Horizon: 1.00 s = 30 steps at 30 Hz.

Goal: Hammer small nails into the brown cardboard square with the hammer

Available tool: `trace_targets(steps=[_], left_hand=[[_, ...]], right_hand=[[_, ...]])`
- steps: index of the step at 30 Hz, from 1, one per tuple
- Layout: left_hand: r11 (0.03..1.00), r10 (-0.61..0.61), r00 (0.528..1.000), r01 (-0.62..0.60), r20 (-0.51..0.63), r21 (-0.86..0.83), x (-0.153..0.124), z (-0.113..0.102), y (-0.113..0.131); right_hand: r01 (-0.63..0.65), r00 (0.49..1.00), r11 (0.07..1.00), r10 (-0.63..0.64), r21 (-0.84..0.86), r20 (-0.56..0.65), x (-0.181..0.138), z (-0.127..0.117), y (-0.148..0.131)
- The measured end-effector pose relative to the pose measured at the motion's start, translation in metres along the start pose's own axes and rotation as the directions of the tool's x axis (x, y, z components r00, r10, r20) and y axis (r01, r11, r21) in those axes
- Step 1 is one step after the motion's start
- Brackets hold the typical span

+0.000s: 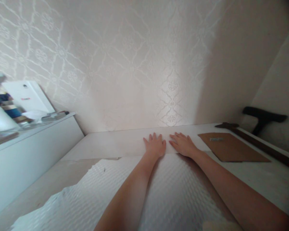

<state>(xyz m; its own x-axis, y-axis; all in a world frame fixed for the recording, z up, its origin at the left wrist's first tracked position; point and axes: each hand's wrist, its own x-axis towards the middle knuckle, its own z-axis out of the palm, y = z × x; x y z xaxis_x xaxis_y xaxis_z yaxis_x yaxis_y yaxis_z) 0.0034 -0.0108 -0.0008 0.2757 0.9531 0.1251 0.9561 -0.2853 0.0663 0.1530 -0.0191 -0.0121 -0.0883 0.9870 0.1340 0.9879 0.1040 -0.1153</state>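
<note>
Both of my hands rest on a long white board (115, 142) that runs along the foot of the wall. My left hand (155, 146) lies palm down with its fingers spread, near the middle of the board. Just right of it, my right hand (182, 144) is also flat on the board, fingers stretched out and pointing left. A gap separates the two hands, and neither holds anything. Under my forearms, a white bubble-textured sheet (93, 192) covers part of the floor and reaches up to the board's near edge.
A brown cardboard piece (233, 149) lies to the right with small metal pieces (216, 139) on it. Beside it is a hammer (250, 138), and a black T-shaped object (262, 118) stands behind. At left, a white cabinet (38, 157) carries a white box (30, 96) and clutter. Patterned wallpaper (134, 64) rises behind.
</note>
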Motion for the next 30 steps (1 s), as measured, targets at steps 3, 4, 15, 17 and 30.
trace_targets(steps=[3,4,15,17,30], left_hand=[[1.000,-0.001,1.000,0.001,-0.004,-0.008,0.0002,0.0005,-0.0002],[1.000,-0.001,1.000,0.001,-0.005,-0.007,0.0003,0.0005,-0.0003],[1.000,-0.010,1.000,0.010,0.021,0.005,0.0003,-0.0005,-0.0002],[1.000,-0.005,1.000,0.005,0.012,0.001,0.0004,-0.0002,-0.0004],[1.000,-0.004,1.000,0.004,-0.004,0.000,0.0002,0.0001,-0.0003]], right_hand=[[0.006,1.000,1.000,-0.006,0.001,-0.002,0.0004,0.0004,0.0006],[0.007,1.000,1.000,-0.007,0.000,0.000,0.0006,0.0005,0.0007],[-0.003,1.000,1.000,0.003,0.004,0.002,-0.0002,-0.0006,-0.0003],[0.002,1.000,1.000,-0.002,0.001,0.001,0.0002,0.0001,0.0002],[0.003,1.000,1.000,-0.003,0.002,-0.004,0.0004,0.0008,0.0005]])
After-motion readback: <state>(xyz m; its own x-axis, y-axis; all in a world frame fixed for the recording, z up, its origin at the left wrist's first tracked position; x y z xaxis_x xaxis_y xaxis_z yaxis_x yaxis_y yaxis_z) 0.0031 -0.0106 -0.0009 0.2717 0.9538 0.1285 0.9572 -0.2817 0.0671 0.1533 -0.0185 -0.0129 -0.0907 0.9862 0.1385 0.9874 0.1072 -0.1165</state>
